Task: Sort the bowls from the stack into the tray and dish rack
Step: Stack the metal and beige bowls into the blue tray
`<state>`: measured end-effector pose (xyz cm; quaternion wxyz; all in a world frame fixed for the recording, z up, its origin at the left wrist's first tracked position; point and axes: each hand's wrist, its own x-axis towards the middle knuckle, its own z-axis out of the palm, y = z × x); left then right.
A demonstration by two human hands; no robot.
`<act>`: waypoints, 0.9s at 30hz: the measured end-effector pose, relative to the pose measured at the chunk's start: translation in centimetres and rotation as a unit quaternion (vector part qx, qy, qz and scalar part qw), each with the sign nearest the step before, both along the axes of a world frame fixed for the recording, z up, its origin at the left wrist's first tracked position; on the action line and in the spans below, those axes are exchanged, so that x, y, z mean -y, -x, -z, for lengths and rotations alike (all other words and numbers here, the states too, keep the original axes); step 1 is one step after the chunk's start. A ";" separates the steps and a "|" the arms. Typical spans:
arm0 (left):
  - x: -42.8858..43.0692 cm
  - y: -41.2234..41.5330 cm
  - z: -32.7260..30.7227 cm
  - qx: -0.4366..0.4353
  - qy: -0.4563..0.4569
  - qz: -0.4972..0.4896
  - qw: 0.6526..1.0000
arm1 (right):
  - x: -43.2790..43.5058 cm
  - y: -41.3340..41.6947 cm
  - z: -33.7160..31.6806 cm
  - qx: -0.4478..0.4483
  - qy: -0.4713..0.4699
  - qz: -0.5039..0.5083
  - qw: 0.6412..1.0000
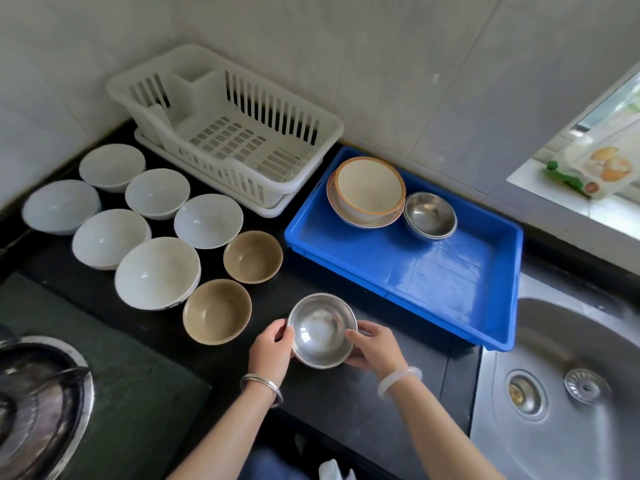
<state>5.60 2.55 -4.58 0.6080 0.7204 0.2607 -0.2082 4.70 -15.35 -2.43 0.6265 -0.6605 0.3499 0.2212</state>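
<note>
The steel bowl [322,332] sits at the near edge of the dark bench [346,393], gripped at its rim from both sides: the left hand [272,349] at its 9 o'clock and the right hand [375,348] at its 3 o'clock, fingers [282,329] curled round the rim. Whether it rests on the bench or is just lifted cannot be told. At its 9 and 10 o'clock stand two brown bowls [217,311], and beyond them six white bowls [157,273], all upright. At 2 o'clock lies the blue tray [450,282], holding a cream bowl [369,190] nested in another and, touching it, a small metal bowl [429,214]. At 11 o'clock, against the wall, stands the white dish rack [225,133]. The sink [571,358] lies at 3 o'clock and a stove burner [34,393] at 8 o'clock.
</note>
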 end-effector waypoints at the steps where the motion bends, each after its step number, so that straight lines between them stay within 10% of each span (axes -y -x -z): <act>1: 0.2 -0.7 -0.4 0.008 0.007 0.006 1.000 | 0.2 -0.3 -0.4 0.010 -0.005 0.008 1.000; 18: 15.0 -15.8 -7.8 0.091 0.112 0.134 0.980 | 13.6 -9.1 -6.8 0.127 -0.014 0.220 0.967; 27: 23.3 -21.4 -7.0 0.092 0.025 0.131 0.987 | 20.9 -15.7 -4.5 0.127 0.027 0.230 0.965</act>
